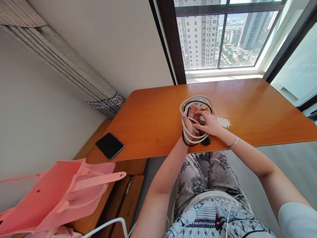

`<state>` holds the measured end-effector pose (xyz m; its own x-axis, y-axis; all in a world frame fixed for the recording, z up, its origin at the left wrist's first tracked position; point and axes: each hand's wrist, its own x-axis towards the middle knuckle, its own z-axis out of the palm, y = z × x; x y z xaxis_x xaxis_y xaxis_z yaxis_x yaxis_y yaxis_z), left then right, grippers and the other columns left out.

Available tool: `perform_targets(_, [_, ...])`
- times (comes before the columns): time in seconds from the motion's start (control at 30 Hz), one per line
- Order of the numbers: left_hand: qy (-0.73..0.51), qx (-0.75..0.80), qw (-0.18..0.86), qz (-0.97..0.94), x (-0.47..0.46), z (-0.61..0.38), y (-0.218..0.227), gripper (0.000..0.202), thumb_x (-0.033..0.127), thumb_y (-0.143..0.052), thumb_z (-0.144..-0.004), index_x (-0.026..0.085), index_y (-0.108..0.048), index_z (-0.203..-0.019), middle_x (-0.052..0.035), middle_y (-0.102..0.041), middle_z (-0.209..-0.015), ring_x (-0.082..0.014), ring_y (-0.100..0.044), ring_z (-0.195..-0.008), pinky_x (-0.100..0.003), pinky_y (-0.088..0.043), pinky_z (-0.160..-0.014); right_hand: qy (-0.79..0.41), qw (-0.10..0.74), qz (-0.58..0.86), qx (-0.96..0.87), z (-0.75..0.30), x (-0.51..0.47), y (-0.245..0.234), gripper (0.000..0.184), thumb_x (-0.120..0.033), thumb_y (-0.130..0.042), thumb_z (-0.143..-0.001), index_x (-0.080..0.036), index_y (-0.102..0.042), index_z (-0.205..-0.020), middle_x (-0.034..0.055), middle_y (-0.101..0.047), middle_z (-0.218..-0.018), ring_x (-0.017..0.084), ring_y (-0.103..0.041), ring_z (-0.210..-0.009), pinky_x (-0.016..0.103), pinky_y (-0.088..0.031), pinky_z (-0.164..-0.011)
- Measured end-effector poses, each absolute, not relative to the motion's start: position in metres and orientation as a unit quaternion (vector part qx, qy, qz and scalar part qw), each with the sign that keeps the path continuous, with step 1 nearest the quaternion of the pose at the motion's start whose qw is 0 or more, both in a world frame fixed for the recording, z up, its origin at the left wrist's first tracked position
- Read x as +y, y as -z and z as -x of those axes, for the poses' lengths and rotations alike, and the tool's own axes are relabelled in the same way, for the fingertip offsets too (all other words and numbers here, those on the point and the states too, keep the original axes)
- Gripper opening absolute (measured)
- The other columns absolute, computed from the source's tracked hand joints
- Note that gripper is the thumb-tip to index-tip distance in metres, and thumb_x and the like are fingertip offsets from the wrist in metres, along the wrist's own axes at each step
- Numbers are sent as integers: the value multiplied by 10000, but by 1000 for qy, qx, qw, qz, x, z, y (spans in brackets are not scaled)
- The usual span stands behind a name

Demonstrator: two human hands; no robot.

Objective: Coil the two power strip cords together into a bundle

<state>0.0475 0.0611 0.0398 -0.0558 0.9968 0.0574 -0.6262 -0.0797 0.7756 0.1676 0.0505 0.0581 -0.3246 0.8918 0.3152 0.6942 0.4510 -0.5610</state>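
- Coiled bundle of white and black cables (196,120) sits centre frame on the orange-brown wooden worktop (153,122), near its front edge.
- Left hand (190,123) is threaded through the coil, fingers curled round the strands.
- Right hand (210,124) pinches a white strand at the coil, a silver bangle on its wrist.
- Step looks like winding; next calls for keeping loops tight.
- White rectangular adapter block (224,122) lies just right of the hands.
- Black phone (109,145) lower left; pink bag (59,195) bottom left, well apart.

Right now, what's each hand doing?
Left hand: closed on the coiled white and black cables, loops around it.
Right hand: fingers on the coil beside the white adapter; grip cannot be told.
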Motion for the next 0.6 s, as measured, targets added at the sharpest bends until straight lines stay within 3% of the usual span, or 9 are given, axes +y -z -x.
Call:
perform_targets(0.17, [-654,288,595,-367,61,-43,-26,696,782,-339,-945,246,-734,-1150,-105,-756,-995,-260,-706,-1096,-394,-561,-994,-181,232,499,-815,-162,49,-62,328,-470,-616,-919,-265,-700,-1161,105,-666,-1304,342,-557,-1299,679,-152,-1195])
perform_targets(0.27, [-655,261,599,-379,66,-45,-18,598,746,-438,-942,261,-730,-1136,-91,-747,-965,-269,-700,-1088,-413,-563,-975,-153,211,503,-824,-159,48,-63,330,-433,-642,-848,-215,-684,-1093,111,-689,-1112,341,-576,-1179,607,-295,-1136])
perform_targets(0.4, [-663,308,569,-377,75,-48,-15,550,650,-403,-1010,211,-721,-1104,-103,-736,-987,-237,-687,-1080,-367,-532,-1016,-127,191,514,-826,-155,45,-58,228,-354,-609,-814,-182,-647,-958,105,-675,-870,322,-589,-998,471,-419,-974])
perform_targets(0.5, [-644,361,557,-379,75,-43,-18,426,554,-505,-1009,184,-713,-1039,-107,-725,-985,-221,-675,-1066,-329,-529,-1005,-142,206,521,-816,-154,43,-57,190,-307,-575,-831,-188,-658,-954,85,-675,-814,297,-605,-937,437,-417,-939])
perform_targets(0.6, [-616,378,572,-388,69,-33,-18,232,410,-728,-902,203,-686,-998,-72,-712,-993,-201,-668,-1073,-304,-530,-979,-135,241,543,-793,-157,40,-59,144,-329,-575,-869,-215,-661,-885,51,-679,-771,276,-626,-917,491,-348,-1041])
